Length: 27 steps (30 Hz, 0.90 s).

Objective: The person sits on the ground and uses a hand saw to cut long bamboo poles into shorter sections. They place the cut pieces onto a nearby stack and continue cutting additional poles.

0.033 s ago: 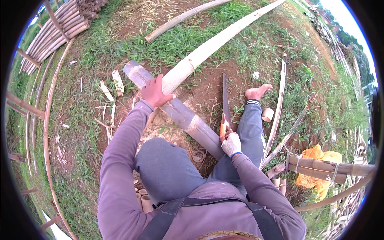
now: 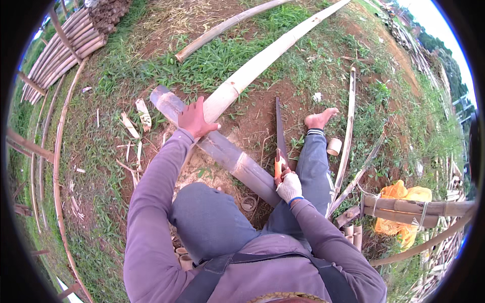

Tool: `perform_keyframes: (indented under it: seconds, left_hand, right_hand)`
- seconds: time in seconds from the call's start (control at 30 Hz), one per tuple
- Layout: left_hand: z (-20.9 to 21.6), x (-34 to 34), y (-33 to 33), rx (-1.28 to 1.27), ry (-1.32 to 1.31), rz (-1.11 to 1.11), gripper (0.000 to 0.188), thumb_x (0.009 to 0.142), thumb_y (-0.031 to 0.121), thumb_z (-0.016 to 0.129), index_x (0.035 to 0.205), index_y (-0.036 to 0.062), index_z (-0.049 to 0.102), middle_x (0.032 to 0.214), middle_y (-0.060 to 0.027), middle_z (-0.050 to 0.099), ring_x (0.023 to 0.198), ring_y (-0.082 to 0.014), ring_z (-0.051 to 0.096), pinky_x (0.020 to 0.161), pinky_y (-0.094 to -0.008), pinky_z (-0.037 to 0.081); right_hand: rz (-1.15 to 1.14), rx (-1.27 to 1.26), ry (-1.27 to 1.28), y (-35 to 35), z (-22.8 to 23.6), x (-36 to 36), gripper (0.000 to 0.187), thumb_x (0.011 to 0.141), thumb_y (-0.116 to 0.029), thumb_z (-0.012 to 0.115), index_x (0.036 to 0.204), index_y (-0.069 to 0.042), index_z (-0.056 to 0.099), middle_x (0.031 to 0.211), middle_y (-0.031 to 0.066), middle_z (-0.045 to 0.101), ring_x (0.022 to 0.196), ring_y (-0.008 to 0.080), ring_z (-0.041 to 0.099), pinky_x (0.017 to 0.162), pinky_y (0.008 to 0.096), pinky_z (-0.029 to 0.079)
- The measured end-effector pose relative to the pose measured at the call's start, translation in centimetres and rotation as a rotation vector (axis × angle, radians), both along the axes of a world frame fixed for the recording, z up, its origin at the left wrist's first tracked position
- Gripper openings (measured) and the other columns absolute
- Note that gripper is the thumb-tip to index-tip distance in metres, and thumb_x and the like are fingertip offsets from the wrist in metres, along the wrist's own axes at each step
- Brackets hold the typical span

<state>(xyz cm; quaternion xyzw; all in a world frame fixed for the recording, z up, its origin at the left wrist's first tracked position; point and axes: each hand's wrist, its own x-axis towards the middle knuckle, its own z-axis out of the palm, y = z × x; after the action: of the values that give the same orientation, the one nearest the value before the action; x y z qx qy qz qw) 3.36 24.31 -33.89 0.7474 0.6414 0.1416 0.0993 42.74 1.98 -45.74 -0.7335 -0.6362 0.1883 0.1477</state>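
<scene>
My bare left hand [image 2: 195, 119] grips the near end of a long pale bamboo pole [image 2: 240, 81], its thumb stretched to the right. That pole lies across a thicker grey bamboo piece [image 2: 222, 150], which slants from far left toward my legs. In a white knitted glove, my right hand [image 2: 289, 186] is closed round the orange handle of a handsaw [image 2: 280, 126]. The saw's dark blade points away from me, apart from the bamboo, with its handle beside my right leg. Pale sawdust [image 2: 194, 169] covers the soil below the crossing.
Split offcuts [image 2: 143, 114] lie at left. A short bamboo ring [image 2: 334, 146] sits by my bare right foot [image 2: 322, 118]. Thin poles [image 2: 348, 121] stretch along the right, near an orange net bag [image 2: 399, 192] at a bamboo rail [image 2: 444, 208]. Stacked poles [image 2: 65, 55] fill the far left.
The view has shifted slightly, so the ground and poles appear a little further left. Both hands keep their holds, and the saw stays beside my right leg.
</scene>
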Motion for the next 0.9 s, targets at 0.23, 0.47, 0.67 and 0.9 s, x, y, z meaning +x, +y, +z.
perform_keyframes:
  seconds: [0.23,0.47,0.67,0.9]
  left_hand:
    - [-1.3,5.4,11.3,-0.425,0.014,-0.074,0.121,0.067,0.055,0.099,0.158,0.0082,0.035,0.135,-0.027,0.073,0.123,-0.0445,0.073,0.107,-0.0516,0.057]
    - [2.6,2.4,4.6,-0.392,-0.081,-0.167,0.12,0.068,0.052,0.098,0.159,0.0039,0.036,0.13,-0.0294,0.073,0.118,-0.047,0.073,0.103,-0.0511,0.057]
    - [9.5,-9.7,-11.3,-0.256,0.008,-0.054,0.123,0.064,0.044,0.096,0.167,0.0108,0.036,0.124,-0.029,0.075,0.111,-0.0482,0.074,0.098,-0.0524,0.059]
    - [17.6,-22.0,-39.5,-0.057,0.309,0.364,0.104,0.071,0.019,0.09,0.163,0.0105,0.042,0.141,-0.0243,0.064,0.122,-0.0462,0.068,0.101,-0.0542,0.057]
  right_hand:
    - [-0.096,-0.033,-0.004,0.0,1.5,0.0,0.03,0.091,-0.027,0.085,0.104,-0.004,0.07,0.1,0.0266,0.072,0.096,0.0445,0.072,0.086,0.0531,0.058]
    - [-0.077,-0.012,-0.017,0.6,2.7,0.9,0.034,0.092,-0.028,0.079,0.115,-0.004,0.073,0.109,0.0254,0.073,0.102,0.0441,0.072,0.091,0.0531,0.059]
    - [-0.149,0.104,0.451,6.8,5.0,0.6,0.036,0.098,-0.029,0.08,0.115,0.002,0.073,0.101,0.0207,0.076,0.096,0.033,0.075,0.086,0.0439,0.058]
    - [-0.281,0.058,1.566,26.7,15.5,-5.3,0.114,0.093,-0.068,0.08,0.168,0.001,0.03,0.165,0.029,0.045,0.145,0.0444,0.055,0.114,0.0562,0.05]
